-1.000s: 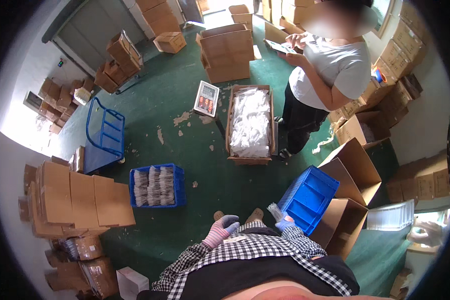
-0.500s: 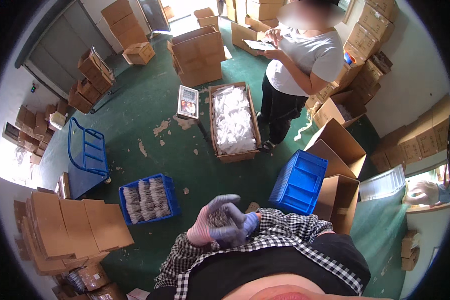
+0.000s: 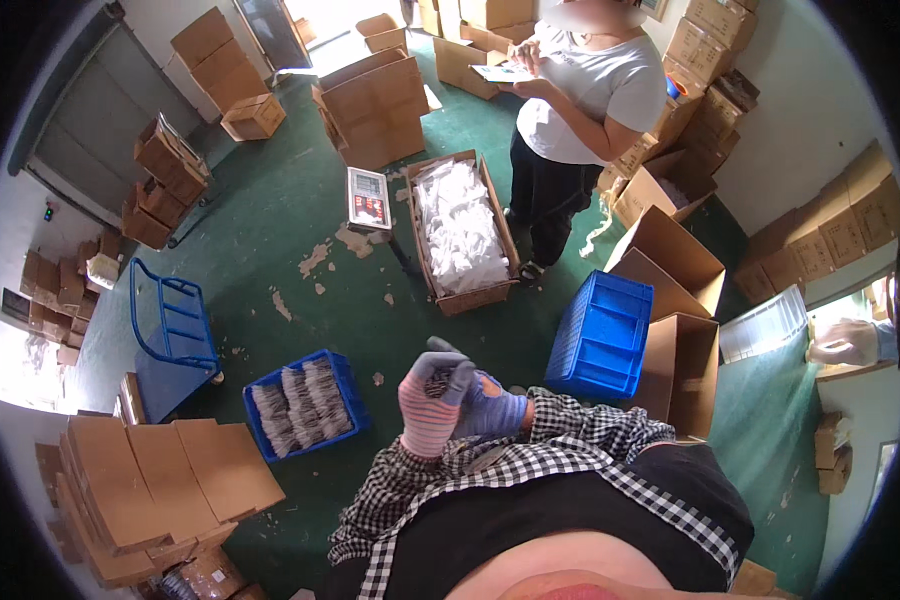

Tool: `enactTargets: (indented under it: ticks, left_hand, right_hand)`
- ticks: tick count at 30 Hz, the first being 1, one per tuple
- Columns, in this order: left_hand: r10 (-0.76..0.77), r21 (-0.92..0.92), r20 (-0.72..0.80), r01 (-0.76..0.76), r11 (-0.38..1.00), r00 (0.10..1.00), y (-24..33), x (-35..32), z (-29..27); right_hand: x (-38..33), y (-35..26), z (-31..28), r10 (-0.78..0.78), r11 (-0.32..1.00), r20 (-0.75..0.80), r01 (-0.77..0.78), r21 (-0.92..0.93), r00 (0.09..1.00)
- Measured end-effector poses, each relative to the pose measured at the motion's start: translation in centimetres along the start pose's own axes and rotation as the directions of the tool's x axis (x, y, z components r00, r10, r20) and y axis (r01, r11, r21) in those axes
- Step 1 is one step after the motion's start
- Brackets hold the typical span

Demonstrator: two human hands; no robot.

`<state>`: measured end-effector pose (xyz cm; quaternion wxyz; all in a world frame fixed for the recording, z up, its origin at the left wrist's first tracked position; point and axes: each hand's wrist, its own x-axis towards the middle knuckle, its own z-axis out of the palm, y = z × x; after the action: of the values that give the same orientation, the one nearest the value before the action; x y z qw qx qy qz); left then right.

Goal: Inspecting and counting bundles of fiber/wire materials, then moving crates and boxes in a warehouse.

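Both my hands are gloved and close together in front of my chest. My left hand (image 3: 430, 398), in a pink-and-white striped glove with grey fingers, is curled round a small dark grey, speckled bundle (image 3: 436, 383). The kind of thing cannot be made out. My right hand (image 3: 497, 408), in a blue-grey glove with an orange patch, presses up against the left one. Its fingertips are hidden behind the left hand, so its grip does not show. To the left, on the floor, a blue crate (image 3: 358, 410) contains rows of thin grey bundles (image 3: 300, 400).
A scale (image 3: 368, 200) stands beside a carton (image 3: 478, 300) of white plastic-wrapped goods. Behind it a person (image 3: 595, 100) holds a tablet-like thing. Blue crates (image 3: 600, 335) and open cartons (image 3: 685, 370) are at right; flattened cardboard (image 3: 160, 480) and a blue trolley (image 3: 175, 320) at left.
My hands have risen, away from my body. The left hand has turned and its fingers have closed in more round the grey bundle. The view has shifted slightly.
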<state>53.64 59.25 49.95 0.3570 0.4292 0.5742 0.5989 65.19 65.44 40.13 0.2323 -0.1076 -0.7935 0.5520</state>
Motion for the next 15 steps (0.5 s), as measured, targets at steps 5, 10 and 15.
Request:
enactTargets:
  ticks: [5,10,15]
  left_hand:
    - [-0.128,-0.343,-0.058,0.1,0.934,0.99,-3.1,-0.7,2.8]
    - [-0.101,-0.05,0.004,0.101,0.994,0.995,-4.2,-0.1,5.0]
    - [-0.063,-0.063,0.245,0.08,0.995,0.967,-2.7,1.5,5.1]
  right_hand:
    - [-0.7,-0.7,-1.2,-0.038,0.995,-0.19,0.019,-0.1,0.981]
    - [-3.8,1.8,-1.2,0.133,0.991,-0.159,-0.13,0.034,0.978]
    - [-5.4,3.9,-1.8,0.248,0.941,0.023,-0.246,0.232,0.969]
